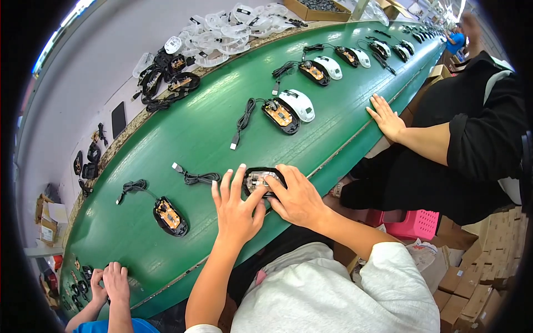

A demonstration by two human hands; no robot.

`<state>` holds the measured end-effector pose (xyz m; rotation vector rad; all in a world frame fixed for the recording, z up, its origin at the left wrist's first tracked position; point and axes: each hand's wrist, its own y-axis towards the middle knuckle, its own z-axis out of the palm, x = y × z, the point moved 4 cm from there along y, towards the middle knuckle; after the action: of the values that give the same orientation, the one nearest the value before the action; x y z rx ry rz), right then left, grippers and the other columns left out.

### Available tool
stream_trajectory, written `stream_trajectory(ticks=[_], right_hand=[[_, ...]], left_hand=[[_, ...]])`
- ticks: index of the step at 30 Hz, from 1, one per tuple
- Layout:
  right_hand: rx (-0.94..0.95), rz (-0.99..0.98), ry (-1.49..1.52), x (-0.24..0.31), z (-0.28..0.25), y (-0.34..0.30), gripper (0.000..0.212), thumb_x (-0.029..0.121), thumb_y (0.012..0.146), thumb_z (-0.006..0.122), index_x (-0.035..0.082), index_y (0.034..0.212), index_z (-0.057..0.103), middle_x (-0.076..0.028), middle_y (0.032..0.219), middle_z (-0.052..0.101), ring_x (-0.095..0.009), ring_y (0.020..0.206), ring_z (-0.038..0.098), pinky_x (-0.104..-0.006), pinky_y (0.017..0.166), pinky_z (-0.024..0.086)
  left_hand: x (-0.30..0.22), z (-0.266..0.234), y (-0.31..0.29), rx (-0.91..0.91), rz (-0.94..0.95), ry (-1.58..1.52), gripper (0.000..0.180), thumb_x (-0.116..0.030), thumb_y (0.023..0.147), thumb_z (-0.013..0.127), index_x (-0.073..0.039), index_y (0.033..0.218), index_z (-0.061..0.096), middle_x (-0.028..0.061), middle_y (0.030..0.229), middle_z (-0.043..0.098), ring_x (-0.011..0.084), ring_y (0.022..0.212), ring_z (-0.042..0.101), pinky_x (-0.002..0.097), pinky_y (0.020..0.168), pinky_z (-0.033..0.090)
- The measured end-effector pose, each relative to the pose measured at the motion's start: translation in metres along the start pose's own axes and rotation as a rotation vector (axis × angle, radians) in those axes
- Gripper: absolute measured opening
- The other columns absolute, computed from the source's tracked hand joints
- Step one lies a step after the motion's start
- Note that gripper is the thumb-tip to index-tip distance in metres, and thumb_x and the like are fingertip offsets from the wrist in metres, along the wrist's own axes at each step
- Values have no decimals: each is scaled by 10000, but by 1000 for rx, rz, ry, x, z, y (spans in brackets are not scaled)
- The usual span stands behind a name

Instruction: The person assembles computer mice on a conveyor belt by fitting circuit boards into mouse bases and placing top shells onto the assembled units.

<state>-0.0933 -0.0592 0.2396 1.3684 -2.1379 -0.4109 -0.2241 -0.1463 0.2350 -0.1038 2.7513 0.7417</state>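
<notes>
In front of me an opened computer mouse (pixel 257 180) lies on the green conveyor belt, its black rim around a clear inner part. My left hand (pixel 239 208) grips its left side, the thumb and index finger reaching to the near edge while the other fingers spread. My right hand (pixel 300 197) closes around the right side, with a finger pressing on the clear part. A coiled black cable (pixel 201 178) with a white-covered plug lies just left of it. Nearer the left, another opened mouse base (pixel 170 217) shows its orange circuit board.
Mouse bases with white top shells (pixel 298 105) line the belt (pixel 333 125) ahead. Clear plastic shells (pixel 222 33) and black parts (pixel 166 77) heap along the far ledge. A co-worker's hand (pixel 388 119) rests on the belt at right; another's hands (pixel 114 282) work at lower left.
</notes>
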Motion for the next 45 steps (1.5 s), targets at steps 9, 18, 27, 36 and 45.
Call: stream_trajectory(ticks=[9,18,27,36,45], right_hand=[[37,111,-59,36,17,12,549,199,806,720,-11,1276,530,-207,1086,510,-333,864,519,-399,775,482],[19,97,-76,55,38,29,526,226,813,714,-21,1241,533,-164,991,484,-297,807,492,-383,685,461],[-75,74,-64,50,45,26,524,244,825,697,-47,1228,529,-164,968,487,-297,797,506,-354,675,474],[160,-155,28,28,25,61,509,306,811,716,86,1256,602,-127,1001,591,-314,837,592,-395,729,518],[-227,121,-27,-133,70,250,301,149,806,697,131,1106,710,-86,1044,610,-298,953,628,-394,824,544]], left_hand=[[26,-19,-5,9,-98,54,347,-135,770,670,-202,1106,728,115,1555,435,400,1377,394,640,1147,229],[41,-24,-13,-29,-189,116,348,-120,750,643,-195,1079,728,99,1525,476,391,1351,418,627,1134,246],[45,-16,-16,-95,-129,145,354,-129,749,631,-150,1093,711,115,1485,511,388,1310,437,593,1109,277],[52,-9,-27,-145,-208,133,374,-197,799,654,-90,1158,659,181,1468,492,406,1290,435,593,1107,269],[50,-4,-23,-154,-199,101,354,-211,821,652,-90,1154,651,226,1472,453,413,1302,423,598,1102,270]])
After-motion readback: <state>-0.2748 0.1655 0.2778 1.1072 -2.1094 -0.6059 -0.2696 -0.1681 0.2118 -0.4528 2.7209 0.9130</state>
